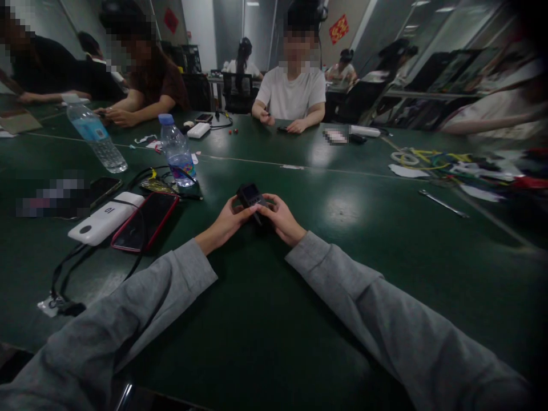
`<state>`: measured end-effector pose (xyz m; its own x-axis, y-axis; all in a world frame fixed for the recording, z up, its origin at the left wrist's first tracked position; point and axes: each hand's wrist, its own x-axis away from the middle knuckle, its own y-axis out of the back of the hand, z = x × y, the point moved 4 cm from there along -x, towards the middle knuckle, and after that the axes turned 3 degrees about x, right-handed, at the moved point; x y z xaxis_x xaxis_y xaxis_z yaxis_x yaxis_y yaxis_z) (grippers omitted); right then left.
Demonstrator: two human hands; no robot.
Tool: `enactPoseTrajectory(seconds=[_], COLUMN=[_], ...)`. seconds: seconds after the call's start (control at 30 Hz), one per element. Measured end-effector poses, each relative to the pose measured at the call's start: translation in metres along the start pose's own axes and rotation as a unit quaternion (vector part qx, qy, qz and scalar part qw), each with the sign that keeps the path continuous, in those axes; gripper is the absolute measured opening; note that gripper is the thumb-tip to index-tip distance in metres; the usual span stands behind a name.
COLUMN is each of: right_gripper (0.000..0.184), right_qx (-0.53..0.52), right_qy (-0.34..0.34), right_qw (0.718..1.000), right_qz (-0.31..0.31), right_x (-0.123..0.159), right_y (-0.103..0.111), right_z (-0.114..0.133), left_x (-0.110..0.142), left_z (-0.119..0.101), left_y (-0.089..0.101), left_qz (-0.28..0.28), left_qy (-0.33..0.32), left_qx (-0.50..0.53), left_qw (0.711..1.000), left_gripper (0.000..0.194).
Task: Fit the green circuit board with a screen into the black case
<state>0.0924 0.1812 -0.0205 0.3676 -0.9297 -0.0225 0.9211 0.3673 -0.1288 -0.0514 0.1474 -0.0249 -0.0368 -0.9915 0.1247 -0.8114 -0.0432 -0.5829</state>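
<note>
Both my hands meet at the middle of a dark green table (265, 342). Between them is a small black device (250, 195) with a dark face, tilted up off the table. My left hand (225, 224) curls round its left side, thumb on top. My right hand (280, 218) wraps its right side, fingers closed against it. Grey sleeves cover both my forearms.
To the left lie a white power bank (105, 218), a red-cased phone (145, 221), black cables and two water bottles (177, 151). A wrench (443, 204) and coloured wires (432, 158) lie at the right. Other people sit across the table, hands on it.
</note>
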Motion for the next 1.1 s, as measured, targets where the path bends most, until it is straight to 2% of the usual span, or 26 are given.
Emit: enactPoseTrajectory(seconds=[0.1, 0.37, 0.6, 0.83, 0.93, 1.1], right_gripper=[0.056, 0.052, 0.053, 0.052, 0.050, 0.049], right_qx=[-0.009, -0.024, -0.044, -0.048, -0.045, -0.026], right_qy=[0.002, -0.002, -0.018, -0.026, -0.028, -0.013], right_qw=[1.000, 1.000, 0.998, 0.998, 0.997, 0.997], right_qz=[-0.019, 0.009, 0.051, 0.044, 0.052, 0.068], right_x=[0.001, 0.003, 0.000, -0.001, -0.001, 0.000], right_y=[0.001, 0.005, 0.010, 0.011, 0.013, 0.013], right_z=[0.000, 0.004, 0.003, 0.000, 0.000, 0.002], left_x=[0.003, 0.010, 0.010, 0.005, 0.004, 0.004], left_z=[0.004, -0.001, 0.000, 0.003, 0.004, 0.003], left_y=[-0.001, -0.004, -0.004, 0.001, 0.001, -0.001], left_qz=[-0.015, -0.053, -0.043, -0.036, -0.038, -0.006], left_qy=[-0.024, -0.060, -0.065, -0.081, -0.063, -0.057], left_qx=[-0.047, -0.117, -0.086, -0.075, -0.047, -0.047], left_qw=[0.999, 0.990, 0.993, 0.993, 0.996, 0.997], left_gripper=[0.082, 0.076, 0.070, 0.068, 0.060, 0.042])
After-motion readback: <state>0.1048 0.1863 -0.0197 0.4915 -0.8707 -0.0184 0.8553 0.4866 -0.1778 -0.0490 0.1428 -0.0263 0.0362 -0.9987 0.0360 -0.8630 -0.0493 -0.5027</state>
